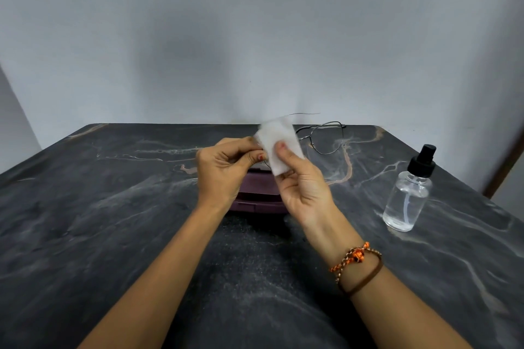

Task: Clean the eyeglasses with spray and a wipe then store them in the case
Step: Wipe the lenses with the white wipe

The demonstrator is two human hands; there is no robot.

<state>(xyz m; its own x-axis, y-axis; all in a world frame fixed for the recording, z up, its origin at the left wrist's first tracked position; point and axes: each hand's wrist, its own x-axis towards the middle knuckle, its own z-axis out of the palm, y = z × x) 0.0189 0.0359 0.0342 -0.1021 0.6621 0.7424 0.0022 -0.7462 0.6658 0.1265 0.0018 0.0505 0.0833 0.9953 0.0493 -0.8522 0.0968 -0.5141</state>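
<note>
My left hand (224, 167) pinches the eyeglasses (326, 137) at one lens | my right hand (300, 181) clamps the white wipe (279, 144) over that lens, above the purple case (256, 193) | spray bottle (408, 193) upright on bench (113, 207), far right

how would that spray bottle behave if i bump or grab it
The spray bottle is tall and narrow with a black pump top, so a sideways bump would probably tip it. Lying down, its round body would likely roll. Its clear, smooth wall may feel slippery.
</note>
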